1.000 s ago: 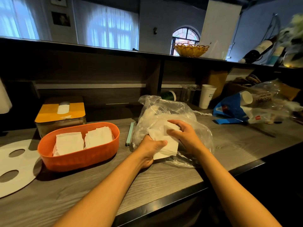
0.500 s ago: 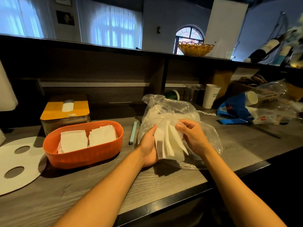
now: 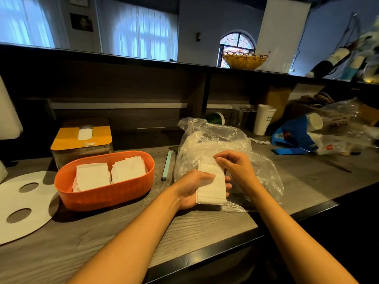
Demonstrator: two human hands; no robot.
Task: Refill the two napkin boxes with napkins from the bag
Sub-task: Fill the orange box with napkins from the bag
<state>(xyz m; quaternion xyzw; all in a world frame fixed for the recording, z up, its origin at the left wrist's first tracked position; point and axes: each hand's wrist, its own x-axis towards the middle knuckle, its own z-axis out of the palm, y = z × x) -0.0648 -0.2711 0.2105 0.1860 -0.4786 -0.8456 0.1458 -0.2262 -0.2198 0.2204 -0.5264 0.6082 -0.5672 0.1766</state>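
My left hand (image 3: 192,189) holds a white stack of napkins (image 3: 211,186) from below, thumb over its left edge. My right hand (image 3: 235,167) curls over the stack's top right corner, fingertips at the napkins. Both are just in front of the clear plastic bag (image 3: 217,140), which lies crumpled on the wooden counter. The open orange napkin box (image 3: 106,193) sits to the left with two white napkin piles inside. Behind it stands a closed box with a yellow lid (image 3: 82,138), a napkin poking from its slot.
A pale green stick (image 3: 167,167) lies between the orange box and the bag. A white disc with holes (image 3: 22,203) rests at the left. A paper cup (image 3: 264,118), a blue packet (image 3: 295,138) and more plastic bags crowd the back right. The counter edge runs close below my arms.
The napkin stack has come out of the bag toward me and now lies flat in my left palm. My right hand shifted to its top corner.
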